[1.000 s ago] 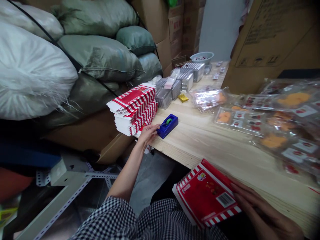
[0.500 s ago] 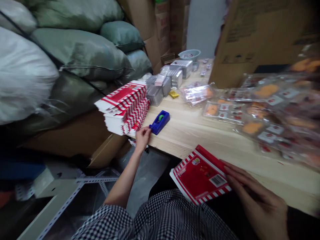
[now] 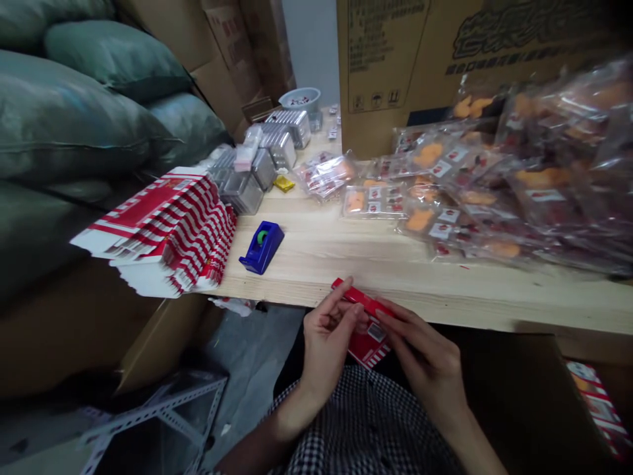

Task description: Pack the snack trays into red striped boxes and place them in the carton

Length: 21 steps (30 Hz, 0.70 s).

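In front of my lap, at the table's near edge, is a red box (image 3: 363, 344) with white stripes and a barcode, flat-looking and tilted. My right hand (image 3: 429, 353) grips its right side, fingers along the red top edge. My left hand (image 3: 324, 336) is closed at the left part of that edge, index finger extended along it and thumb bent in. Whether a strip of tape lies between these fingers cannot be made out. The blue tape dispenser (image 3: 262, 247) with a green roll stands on the table, left of my hands.
A stack of striped red-and-white boxes (image 3: 198, 231) lies at the table's left. Behind are clear plastic cases (image 3: 242, 188), a yellow packet (image 3: 283, 183) and a pale bowl (image 3: 300, 97). Bagged orange items (image 3: 425, 198) pile up at right before a large carton (image 3: 386, 72).
My left hand has left the tape dispenser and come over to the red box. My right hand has brought the box leftward and turned its edge up. The view has swung right.
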Each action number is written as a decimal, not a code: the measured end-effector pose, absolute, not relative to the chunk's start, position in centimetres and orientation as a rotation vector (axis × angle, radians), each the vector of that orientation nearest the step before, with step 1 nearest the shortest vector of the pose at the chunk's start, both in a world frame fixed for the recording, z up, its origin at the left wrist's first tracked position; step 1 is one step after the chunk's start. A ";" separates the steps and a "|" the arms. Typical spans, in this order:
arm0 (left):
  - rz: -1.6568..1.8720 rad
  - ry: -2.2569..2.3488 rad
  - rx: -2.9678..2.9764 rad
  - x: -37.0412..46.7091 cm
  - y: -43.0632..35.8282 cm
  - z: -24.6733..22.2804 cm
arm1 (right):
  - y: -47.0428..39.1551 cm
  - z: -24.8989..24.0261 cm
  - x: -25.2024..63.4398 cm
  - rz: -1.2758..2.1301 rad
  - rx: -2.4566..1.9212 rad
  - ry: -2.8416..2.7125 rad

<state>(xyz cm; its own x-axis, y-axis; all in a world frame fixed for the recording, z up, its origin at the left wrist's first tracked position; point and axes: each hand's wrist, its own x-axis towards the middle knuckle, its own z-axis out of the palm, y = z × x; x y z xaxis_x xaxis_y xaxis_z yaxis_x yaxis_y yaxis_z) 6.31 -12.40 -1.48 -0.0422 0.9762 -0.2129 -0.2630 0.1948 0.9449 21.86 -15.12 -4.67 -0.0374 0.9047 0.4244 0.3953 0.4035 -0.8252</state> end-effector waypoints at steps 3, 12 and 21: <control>1.260 1.150 0.767 6.2 -12.2 -2.4 | -15.6 -5.1 21.6 0.615 -1.135 -1.665; 1.133 1.336 1.068 4.6 -12.2 -3.8 | -16.2 -5.6 21.6 0.622 -1.142 -1.653; 1.408 1.425 2.305 2.0 -10.5 -3.7 | -15.1 -3.4 22.4 0.697 -1.126 -1.638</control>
<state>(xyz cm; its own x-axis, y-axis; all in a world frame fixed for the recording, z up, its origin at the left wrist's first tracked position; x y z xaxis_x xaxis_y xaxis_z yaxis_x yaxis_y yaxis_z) 2.03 -10.51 -3.69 0.1412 0.7433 0.6539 0.6628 -0.5616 0.4952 22.43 -15.07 -3.43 -0.0790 0.9124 0.4016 0.3436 0.4031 -0.8482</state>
